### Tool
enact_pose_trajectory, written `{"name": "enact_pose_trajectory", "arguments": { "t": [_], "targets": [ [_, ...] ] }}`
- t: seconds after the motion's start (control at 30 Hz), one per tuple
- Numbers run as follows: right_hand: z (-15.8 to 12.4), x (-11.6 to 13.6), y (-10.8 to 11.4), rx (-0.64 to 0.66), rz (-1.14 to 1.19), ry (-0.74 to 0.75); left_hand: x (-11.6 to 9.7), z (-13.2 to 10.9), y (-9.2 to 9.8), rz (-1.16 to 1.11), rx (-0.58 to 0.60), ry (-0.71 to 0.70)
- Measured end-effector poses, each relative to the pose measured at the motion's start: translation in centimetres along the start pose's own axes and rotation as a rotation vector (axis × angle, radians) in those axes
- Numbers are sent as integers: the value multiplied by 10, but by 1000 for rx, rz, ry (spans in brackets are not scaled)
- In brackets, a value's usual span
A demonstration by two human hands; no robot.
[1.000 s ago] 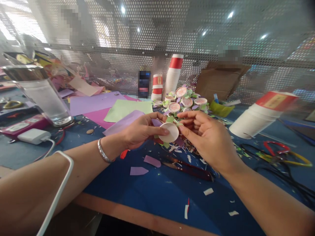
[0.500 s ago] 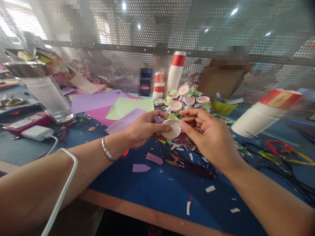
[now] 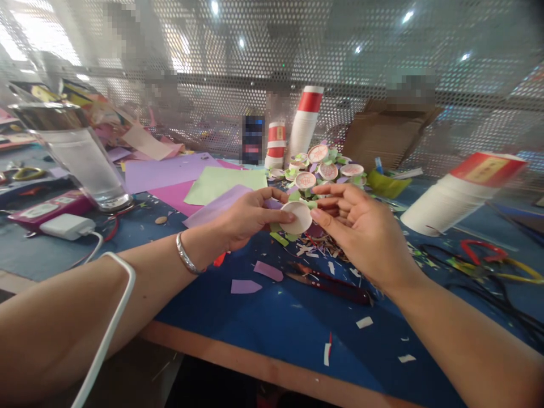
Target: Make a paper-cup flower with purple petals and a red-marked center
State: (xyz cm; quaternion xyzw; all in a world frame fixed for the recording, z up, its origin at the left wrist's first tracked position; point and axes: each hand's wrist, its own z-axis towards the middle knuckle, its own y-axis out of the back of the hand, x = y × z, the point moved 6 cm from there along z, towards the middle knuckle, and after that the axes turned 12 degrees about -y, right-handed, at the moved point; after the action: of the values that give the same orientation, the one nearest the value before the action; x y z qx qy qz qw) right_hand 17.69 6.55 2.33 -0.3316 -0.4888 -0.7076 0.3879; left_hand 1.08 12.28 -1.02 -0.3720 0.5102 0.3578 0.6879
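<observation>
A white paper disc (image 3: pixel 297 217) with green paper pieces around its rim is held up over the blue table. My left hand (image 3: pixel 259 218) pinches it from the left, thumb on its face. On its right edge, my right hand (image 3: pixel 351 221) has its thumb and forefinger closed at the disc; the other fingers are curled. Behind the hands lies a heap of similar discs (image 3: pixel 305 181) with red print and green and purple paper. Two purple paper tags (image 3: pixel 246 287) and dark red snips (image 3: pixel 329 283) lie in front.
Stacks of paper cups stand at the back (image 3: pixel 304 127) and lean at the right (image 3: pixel 463 192). A glass bottle (image 3: pixel 80 158), a white charger (image 3: pixel 68 226) and coloured sheets (image 3: pixel 225 184) are on the left. Red-and-yellow-handled pliers (image 3: pixel 484 255) lie right. A white cable crosses my left forearm.
The view has shifted slightly. Both hands keep nearly the same hold on the disc, with hardly any movement.
</observation>
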Motion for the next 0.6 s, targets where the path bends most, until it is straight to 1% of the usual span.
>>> {"name": "enact_pose_trajectory", "arguments": {
  "t": [0.1, 0.2, 0.3, 0.47, 0.6],
  "targets": [
    [0, -1, -2, 23, 9, -14, 0, 0, 0, 37, 23, -32],
    [2, -3, -1, 21, 1, -21, -1, 0, 0, 40, 32, -26],
    [3, -2, 3, -29, -34, -4, -3, 0, 1, 6, -4, -14],
    [-1, 6, 12, -168, -193, 69, -4, 2, 4, -70, -43, -32],
    [-2, 7, 10, -144, -251, 57, -4, 4, 7, -142, -57, -56]
  ]
}}
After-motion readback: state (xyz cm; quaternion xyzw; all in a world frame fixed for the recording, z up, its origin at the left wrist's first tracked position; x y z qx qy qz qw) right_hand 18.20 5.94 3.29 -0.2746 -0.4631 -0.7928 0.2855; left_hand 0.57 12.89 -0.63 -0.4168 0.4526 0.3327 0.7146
